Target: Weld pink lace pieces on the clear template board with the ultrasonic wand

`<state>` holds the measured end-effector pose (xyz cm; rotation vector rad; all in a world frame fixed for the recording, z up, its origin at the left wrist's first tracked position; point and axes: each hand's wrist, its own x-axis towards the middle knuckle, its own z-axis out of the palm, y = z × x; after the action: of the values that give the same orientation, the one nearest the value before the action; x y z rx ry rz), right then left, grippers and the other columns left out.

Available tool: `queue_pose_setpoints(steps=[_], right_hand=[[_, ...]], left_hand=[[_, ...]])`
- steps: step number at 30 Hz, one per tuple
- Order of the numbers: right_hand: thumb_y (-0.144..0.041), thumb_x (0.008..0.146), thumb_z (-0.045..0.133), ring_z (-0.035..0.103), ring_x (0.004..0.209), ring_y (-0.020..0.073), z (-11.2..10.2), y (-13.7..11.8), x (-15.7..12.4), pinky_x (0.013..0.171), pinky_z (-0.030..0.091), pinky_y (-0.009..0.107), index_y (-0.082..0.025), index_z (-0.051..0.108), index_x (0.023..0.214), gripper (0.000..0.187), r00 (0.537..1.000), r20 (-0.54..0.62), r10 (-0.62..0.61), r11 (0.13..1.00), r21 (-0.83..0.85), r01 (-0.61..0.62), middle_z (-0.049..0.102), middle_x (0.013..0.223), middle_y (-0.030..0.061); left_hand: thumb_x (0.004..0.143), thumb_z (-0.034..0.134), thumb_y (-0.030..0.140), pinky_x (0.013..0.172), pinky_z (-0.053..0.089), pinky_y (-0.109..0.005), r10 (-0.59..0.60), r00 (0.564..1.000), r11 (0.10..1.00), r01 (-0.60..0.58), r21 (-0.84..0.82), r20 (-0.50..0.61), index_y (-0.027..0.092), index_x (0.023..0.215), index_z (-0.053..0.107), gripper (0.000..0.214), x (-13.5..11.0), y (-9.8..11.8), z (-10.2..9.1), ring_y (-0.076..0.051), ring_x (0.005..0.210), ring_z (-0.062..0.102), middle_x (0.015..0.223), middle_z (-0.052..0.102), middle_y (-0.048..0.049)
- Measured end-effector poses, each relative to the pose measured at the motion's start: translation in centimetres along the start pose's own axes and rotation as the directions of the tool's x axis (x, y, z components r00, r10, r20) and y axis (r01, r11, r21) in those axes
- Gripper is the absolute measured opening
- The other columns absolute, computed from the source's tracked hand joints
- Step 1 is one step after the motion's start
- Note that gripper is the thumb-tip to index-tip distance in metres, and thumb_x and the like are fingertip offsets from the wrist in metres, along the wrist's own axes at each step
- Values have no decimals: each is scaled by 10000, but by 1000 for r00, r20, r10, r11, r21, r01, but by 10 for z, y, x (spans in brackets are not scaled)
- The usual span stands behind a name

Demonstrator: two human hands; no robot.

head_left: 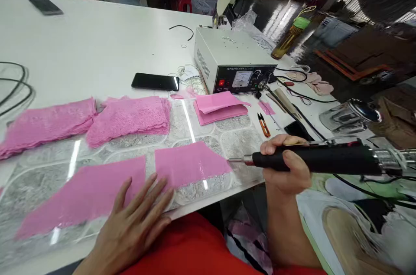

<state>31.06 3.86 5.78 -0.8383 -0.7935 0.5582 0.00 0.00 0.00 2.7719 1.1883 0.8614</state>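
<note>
In my right hand [287,164] is a black ultrasonic welding handpiece [325,160], its fingers wrapped round the grip. The metal tip points left and meets the right corner of a flat pink fabric piece [191,164]. My left hand [136,218] lies flat with fingers spread, over the inner edges of that piece and a second pink fabric piece [84,190] to the left. Both pieces rest on a grey stone-patterned sheet [240,149]. Behind them sit stacks of pink lace fabric [130,119] and a folded pink fabric pile [221,108].
A control box [237,58] with a dial stands at the back, cabled to the handpiece. Around it are a black phone [155,82], orange thread snips [263,125], a glass jar [347,116] and a bottle [290,36]. Another phone [46,6] lies far left.
</note>
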Motion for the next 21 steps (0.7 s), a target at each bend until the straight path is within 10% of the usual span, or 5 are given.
queue_pose_setpoints(steps=[21], right_hand=[[-202,639,589,516,527,98,3,4,-1,483,445,263,-182,576,757,120,998,60,-27,1000,3,27,555,701,-13]], left_hand=[[946,538,452,1195,142,-527,36,999,999,-36,3,12,255,1259,604,375,2,3,2,-239,1323,473,1315,613,-40]])
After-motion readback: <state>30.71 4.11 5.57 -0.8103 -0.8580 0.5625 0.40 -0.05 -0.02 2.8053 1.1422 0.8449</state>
